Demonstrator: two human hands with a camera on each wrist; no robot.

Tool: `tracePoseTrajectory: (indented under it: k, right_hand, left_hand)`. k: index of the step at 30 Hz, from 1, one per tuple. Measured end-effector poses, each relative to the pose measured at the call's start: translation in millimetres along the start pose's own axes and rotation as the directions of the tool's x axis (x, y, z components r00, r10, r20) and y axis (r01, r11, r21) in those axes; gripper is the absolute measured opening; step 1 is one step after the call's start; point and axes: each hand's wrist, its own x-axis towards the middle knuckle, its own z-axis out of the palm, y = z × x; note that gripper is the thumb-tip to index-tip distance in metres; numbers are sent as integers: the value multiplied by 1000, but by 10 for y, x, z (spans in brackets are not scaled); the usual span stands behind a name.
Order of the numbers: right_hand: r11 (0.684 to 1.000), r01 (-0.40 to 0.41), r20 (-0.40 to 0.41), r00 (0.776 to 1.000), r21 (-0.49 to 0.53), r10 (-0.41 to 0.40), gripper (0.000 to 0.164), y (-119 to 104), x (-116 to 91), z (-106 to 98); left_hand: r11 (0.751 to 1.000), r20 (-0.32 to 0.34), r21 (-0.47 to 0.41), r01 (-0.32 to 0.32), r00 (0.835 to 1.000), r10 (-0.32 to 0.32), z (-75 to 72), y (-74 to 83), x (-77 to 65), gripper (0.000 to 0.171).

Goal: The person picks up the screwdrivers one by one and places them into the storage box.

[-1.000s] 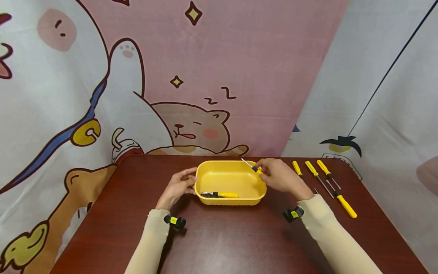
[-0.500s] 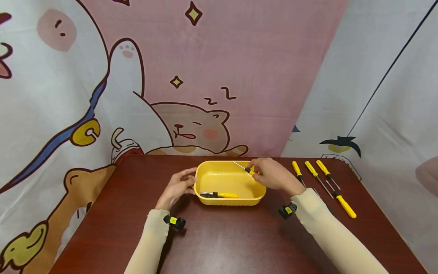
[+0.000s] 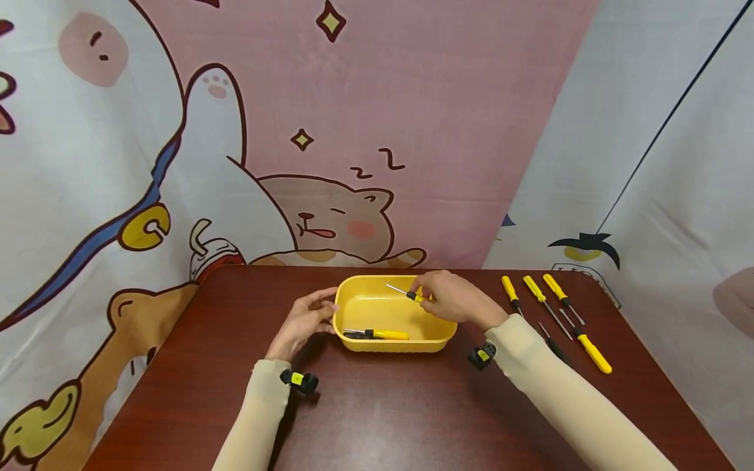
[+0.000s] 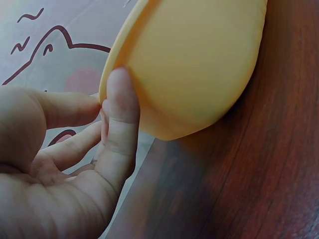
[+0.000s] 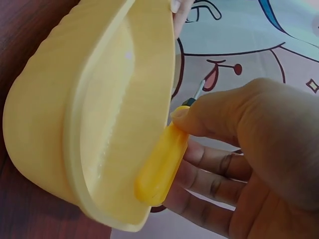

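My left hand (image 3: pixel 303 324) grips the left end of a yellow plastic basin (image 3: pixel 394 345); in the left wrist view the thumb presses its outer wall while a forefinger meets the rim. Over the basin's right half, my right hand (image 3: pixel 456 297) holds a small screwdriver (image 5: pixel 162 167) by its yellow handle, between thumb and fingers. Its thin metal shaft points left, above the basin floor. Inside, along the front wall, lies a yellow-handled screwdriver (image 3: pixel 390 335), with a dark piece next to its shaft end, partly hidden by the rim.
Several yellow-handled screwdrivers, one of them a long-shafted screwdriver (image 3: pixel 533 288), lie at the right of the brown table (image 3: pixel 377 418). A black-handled screwdriver (image 3: pixel 554 343) is partly covered by my right sleeve. A printed cloth (image 3: pixel 448 131) hangs behind the table.
My right hand has moved left over the basin, carrying the small screwdriver further inward. The left hand and basin stay in place. More of the black-handled screwdriver shows past the right sleeve.
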Motion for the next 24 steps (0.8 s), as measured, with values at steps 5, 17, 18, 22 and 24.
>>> tracePoseTrajectory:
  k: [5,17,18,22,24]
  right_hand:
    - [999,29,44,999,-28,-28,26,-37,78,42]
    - [996,66,127,990,-54,-59,29,-136,273,38]
    - [996,67,134,989,-57,-59,29,-140,286,38]
    - [994,89,162,984,-69,-77,28,-139,349,61]
    - [993,100,177,980,-69,-87,27,-145,377,78]
  left_hand:
    - [1000,1,-2,-2,1000,2,4,-4,8,46]
    - [1000,0,18,13,1000,-13,-7,-9,10,46]
    - [1000,3,19,15,1000,-15,-7,-5,8,46]
    - [1000,1,19,19,1000,-19,-5,7,6,46]
    - [1000,-2,19,19,1000,-19,2,8,8,46]
